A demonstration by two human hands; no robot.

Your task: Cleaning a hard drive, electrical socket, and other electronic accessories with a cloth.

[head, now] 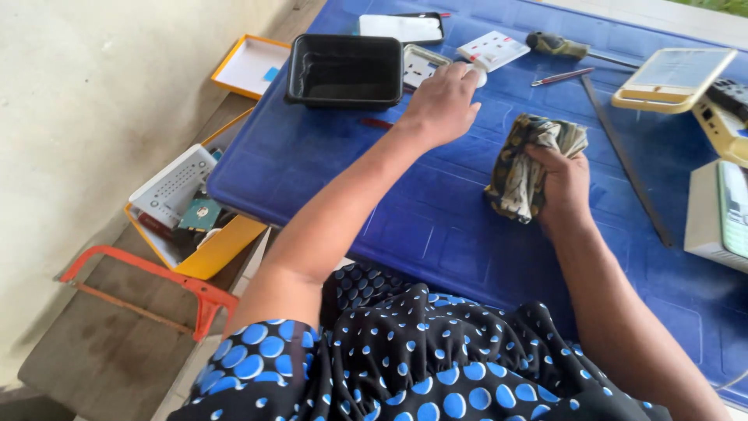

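Head view looks down on a blue tabletop (pixel 436 226) with both of the person's bare arms stretched out over it. The left hand (pixel 442 101) reaches to the far side, palm down, fingers loosely curled over a small white round piece (pixel 479 77) that peeks out at its fingertips; whether it grips the piece or only rests on it cannot be told. Just beyond that hand lie two white socket plates, one face down (pixel 421 65) beside a black plastic tray (pixel 345 70), the other face up (pixel 492 50) a little to the right. The right hand (pixel 562 183) is clenched around a crumpled patterned cloth (pixel 526 160), which bulges out of the fist to the left and far side and rests on the tabletop.

Farther off lie a screwdriver (pixel 557 45), a red pen-like tool (pixel 562 76), a long dark metal strip (pixel 626 160) and yellowish-white devices (pixel 674 78) at the right edge. Left of the tabletop, lower down, sits a yellow box (pixel 209 249) holding a white perforated device (pixel 173 185) and a circuit board, with an orange hacksaw (pixel 148 288) beside it. The person wears a black garment with blue dots (pixel 405 359).
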